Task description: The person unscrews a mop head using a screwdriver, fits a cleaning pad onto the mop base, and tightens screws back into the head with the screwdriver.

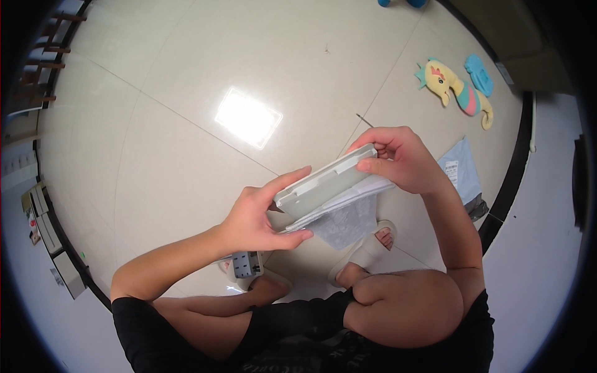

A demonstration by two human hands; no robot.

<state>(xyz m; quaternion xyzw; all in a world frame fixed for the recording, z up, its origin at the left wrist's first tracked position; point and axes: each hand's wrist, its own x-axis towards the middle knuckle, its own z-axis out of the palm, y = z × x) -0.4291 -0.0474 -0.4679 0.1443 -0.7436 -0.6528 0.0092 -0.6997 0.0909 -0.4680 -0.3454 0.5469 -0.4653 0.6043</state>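
Note:
A flat white rectangular case (336, 171) with a pale grey side is held up in front of me, tilted with its right end higher. My left hand (258, 217) grips its left end, fingers behind and thumb on a white flap at the lower edge. My right hand (398, 158) pinches the other end between thumb and fingers. Below the case hangs a greyish translucent sheet (348, 224); whether it is attached cannot be made out. A thin dark rod (364, 120) shows just beyond my right fingers, and its other end is hidden.
Near my left foot stands a small grey block with dark square openings (247, 264). To the right, on the tiled floor, are a plush seahorse (457, 87), a blue toy (479, 74) and a light blue plastic mailing bag (461, 166). Low furniture (53, 233) lines the left wall.

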